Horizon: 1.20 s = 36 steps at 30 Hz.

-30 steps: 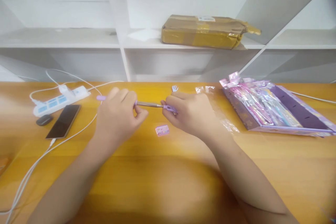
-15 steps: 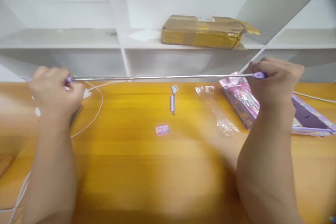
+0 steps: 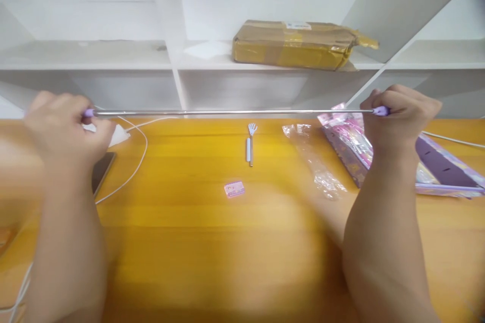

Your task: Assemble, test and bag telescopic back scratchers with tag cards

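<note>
A thin metal telescopic back scratcher point(image 3: 235, 111) with purple ends stretches level across the view, above the table's back edge. My left hand point(image 3: 64, 123) is closed around its left purple end. Wrapped round the other purple end is my right hand point(image 3: 401, 116), whose fingers hide the tip. Between my arms, a light blue back scratcher point(image 3: 251, 144) with a hand-shaped head lies on the table. A small pink card point(image 3: 234, 189) rests nearer to me.
Clear plastic wrapping point(image 3: 322, 176) lies beside an open purple box point(image 3: 450, 189) holding pink packets. A dark phone-like object point(image 3: 103, 171) and a white cable point(image 3: 142, 156) are near my left arm. A taped carton point(image 3: 291, 48) sits on the white shelf behind the table.
My left hand has moved left and my right hand slightly right, so the rod between them shows longer. Things on the table stay put.
</note>
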Motion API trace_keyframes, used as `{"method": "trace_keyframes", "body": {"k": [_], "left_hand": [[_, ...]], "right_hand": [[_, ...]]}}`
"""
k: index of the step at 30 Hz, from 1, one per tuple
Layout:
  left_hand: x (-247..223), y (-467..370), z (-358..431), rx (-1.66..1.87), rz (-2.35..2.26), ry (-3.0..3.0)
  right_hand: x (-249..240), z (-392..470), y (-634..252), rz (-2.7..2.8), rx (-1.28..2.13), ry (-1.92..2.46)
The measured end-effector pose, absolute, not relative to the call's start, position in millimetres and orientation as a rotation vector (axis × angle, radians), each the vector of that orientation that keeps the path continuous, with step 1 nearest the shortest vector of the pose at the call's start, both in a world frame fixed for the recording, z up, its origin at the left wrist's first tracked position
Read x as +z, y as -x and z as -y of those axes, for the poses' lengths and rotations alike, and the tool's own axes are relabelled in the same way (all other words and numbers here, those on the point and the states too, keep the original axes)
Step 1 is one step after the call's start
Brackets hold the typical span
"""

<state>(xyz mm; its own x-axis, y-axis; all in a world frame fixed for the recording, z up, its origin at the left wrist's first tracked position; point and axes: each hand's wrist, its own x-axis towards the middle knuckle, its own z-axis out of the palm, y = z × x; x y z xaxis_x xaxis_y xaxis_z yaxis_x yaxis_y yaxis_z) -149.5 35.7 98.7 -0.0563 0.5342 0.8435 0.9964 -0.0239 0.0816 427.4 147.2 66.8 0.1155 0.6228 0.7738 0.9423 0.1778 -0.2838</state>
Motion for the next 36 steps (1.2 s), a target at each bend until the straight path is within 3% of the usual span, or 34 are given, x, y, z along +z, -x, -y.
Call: {"method": "trace_keyframes", "body": {"k": [6, 16, 25, 36], "left_hand": [[97, 141, -38, -0.995, 1.633, 1.655], [101, 129, -33, -1.013, 1.49, 1.668], [104, 123, -27, -1.049, 1.449, 1.715], [108, 110, -12, -0.859, 1.596, 1.682]], "right_hand": [[64, -150, -432, 1.595, -0.455, 1.398], [87, -168, -449, 1.095, -0.313, 1.966], [92, -146, -446, 1.184, -0.139, 1.99], [76, -141, -447, 1.365, -0.451, 1.838]]}}
